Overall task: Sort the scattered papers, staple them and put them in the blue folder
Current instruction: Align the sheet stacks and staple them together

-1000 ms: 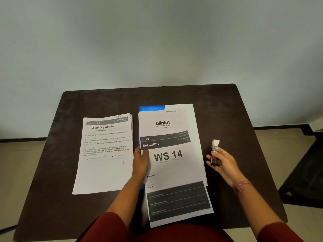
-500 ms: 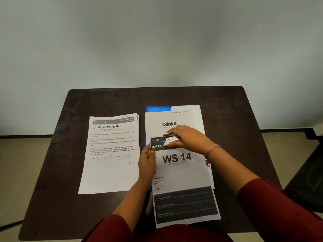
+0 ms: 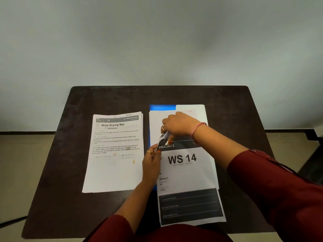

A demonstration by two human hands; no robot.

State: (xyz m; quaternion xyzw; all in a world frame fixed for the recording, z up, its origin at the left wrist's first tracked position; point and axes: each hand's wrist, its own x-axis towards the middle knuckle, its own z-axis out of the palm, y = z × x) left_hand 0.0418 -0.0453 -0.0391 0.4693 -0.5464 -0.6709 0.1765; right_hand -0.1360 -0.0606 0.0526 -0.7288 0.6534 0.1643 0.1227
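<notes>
On the dark table (image 3: pixel 230 105) a stack of papers headed "WS 14" (image 3: pixel 187 173) lies on the blue folder (image 3: pixel 162 107), which shows at the stack's far left corner and along its left edge. My right hand (image 3: pixel 180 126) reaches across this stack and grips a small white stapler (image 3: pixel 164 137) at the stack's left edge, near the "BALCONY 2" bar. My left hand (image 3: pixel 151 163) pinches that same left edge just below the stapler. A second stack headed "Wipe Drying Mat" (image 3: pixel 113 172) lies flat to the left, with neither hand on it.
A pale wall stands right behind the table's far edge. Tiled floor shows on both sides, with a dark object on the floor at the right (image 3: pixel 312 154). The "WS 14" stack overhangs the table's near edge above my lap.
My right hand carried the stapler from the right of the "WS 14" stack across to its left edge. My left hand shifted from lying on the edge to pinching it.
</notes>
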